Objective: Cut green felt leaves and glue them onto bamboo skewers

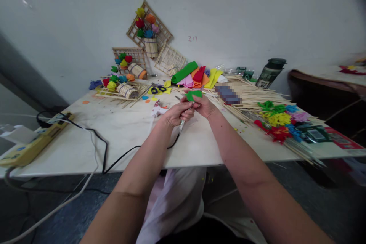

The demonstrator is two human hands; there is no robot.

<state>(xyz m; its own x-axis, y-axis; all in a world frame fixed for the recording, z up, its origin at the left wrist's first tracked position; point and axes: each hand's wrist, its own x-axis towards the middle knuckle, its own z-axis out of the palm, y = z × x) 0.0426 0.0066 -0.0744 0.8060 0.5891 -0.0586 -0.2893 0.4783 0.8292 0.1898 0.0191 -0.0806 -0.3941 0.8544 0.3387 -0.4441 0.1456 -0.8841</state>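
Above the middle of the table, my two hands meet around a green piece (193, 95) that looks like felt or paper. My left hand (180, 113) is closed around thin stems (182, 125) that point down below it. The fingers of my right hand (204, 105) pinch the green piece at its lower edge. Just left of my left hand lies a white glue gun (158, 109) with a black cord running near my wrist. Black-handled scissors (158, 90) rest on yellow material behind it.
Wooden lattices with flowers (149, 26) lean at the wall. Rolled green sheet (184, 73), many sticks (251, 91), a phone (228, 94) and a bottle (270, 74) stand or lie behind. Colourful flowers (278, 119) are right; a power strip (37, 141) is left.
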